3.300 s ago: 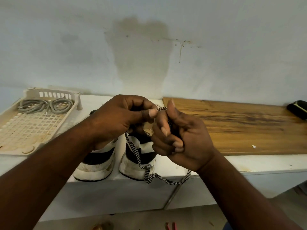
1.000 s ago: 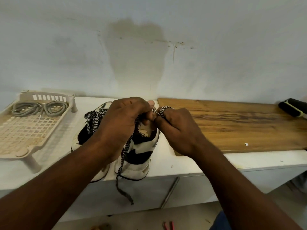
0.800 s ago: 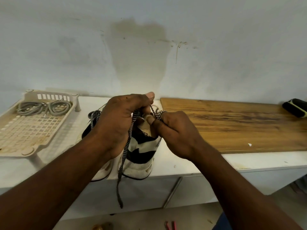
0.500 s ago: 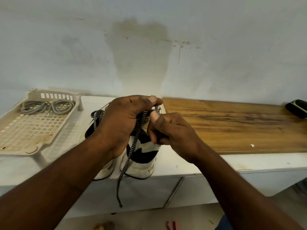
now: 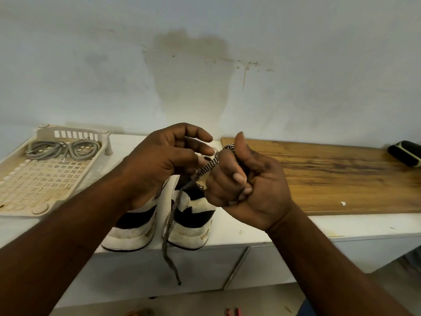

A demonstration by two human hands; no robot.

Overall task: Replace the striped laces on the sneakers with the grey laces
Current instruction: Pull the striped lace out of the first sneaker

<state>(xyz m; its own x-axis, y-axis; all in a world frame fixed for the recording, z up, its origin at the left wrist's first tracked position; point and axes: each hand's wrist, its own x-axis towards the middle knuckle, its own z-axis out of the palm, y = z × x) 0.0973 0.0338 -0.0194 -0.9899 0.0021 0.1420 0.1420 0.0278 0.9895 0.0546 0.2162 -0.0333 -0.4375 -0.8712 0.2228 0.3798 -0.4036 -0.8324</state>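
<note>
Two white-and-black sneakers stand heel-first at the counter's front edge, the left sneaker (image 5: pixel 129 233) beside the right sneaker (image 5: pixel 191 233). A black-and-white striped lace (image 5: pixel 205 168) runs from my right hand (image 5: pixel 246 185), which grips it in a fist above the right sneaker. The lace slants down to the curled lower fingers of my left hand (image 5: pixel 164 163), whose forefinger is lifted, and its free end hangs past the heel and below the counter edge. The grey laces (image 5: pixel 63 149) lie coiled at the back of the beige tray (image 5: pixel 45 179). My hands hide the sneakers' eyelets.
The white counter (image 5: pixel 296 229) runs along a stained wall. A wooden board (image 5: pixel 330 174) lies on it to the right, with a black object (image 5: pixel 405 153) at its far end. A metal bar (image 5: pixel 237 267) slants under the counter.
My right hand has turned palm-up into a fist and lifted the lace to the right. My left hand's forefinger has lifted. The lace's free end hangs a little lower.
</note>
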